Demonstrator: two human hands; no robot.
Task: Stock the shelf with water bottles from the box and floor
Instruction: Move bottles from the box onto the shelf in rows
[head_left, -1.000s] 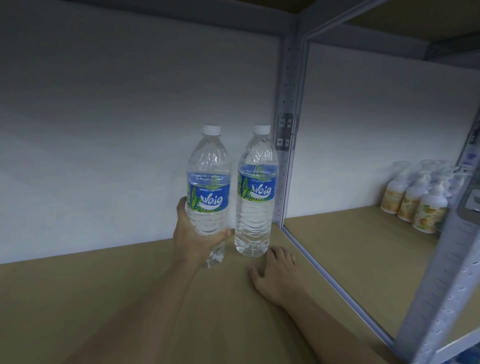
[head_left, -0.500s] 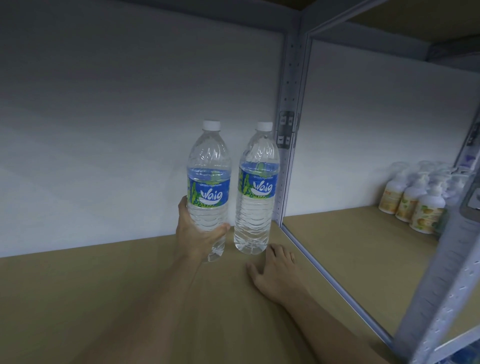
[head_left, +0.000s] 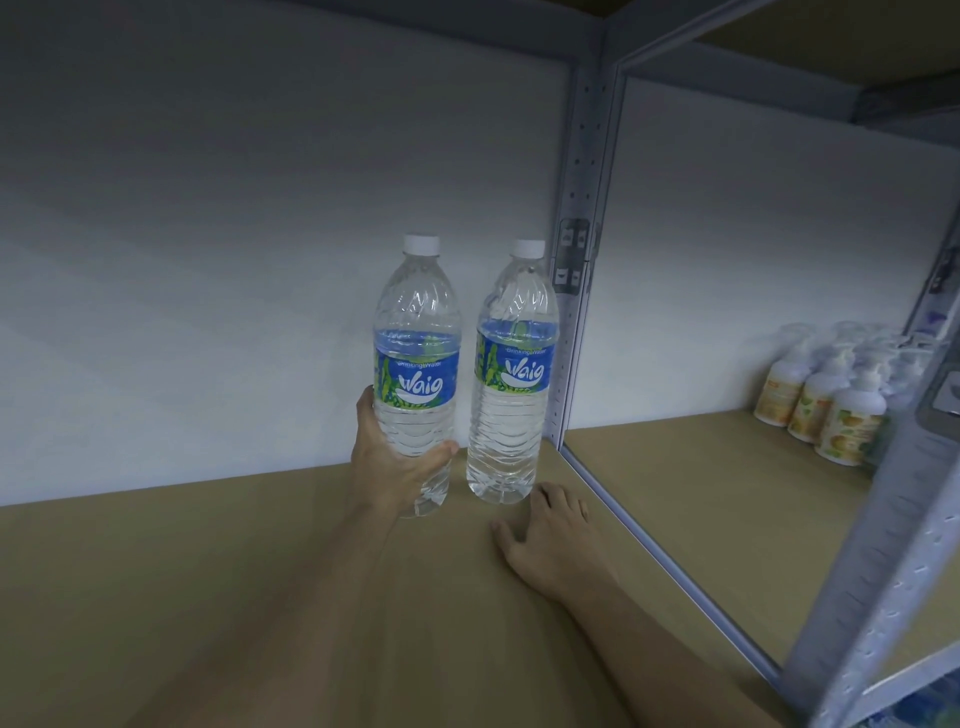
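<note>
The left hand grips one water bottle low down. It stands tall, cap up, on the shelf, beside a second bottle. The right hand lies flat, fingers spread.

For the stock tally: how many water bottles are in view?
2. The standing bottle is beside the grey post; the held bottle is just left of it, in the left hand. None appear hidden.

Looks like a shop stockroom: grey metal shelving with board shelves, pump bottles lined up, branded water bottles.
</note>
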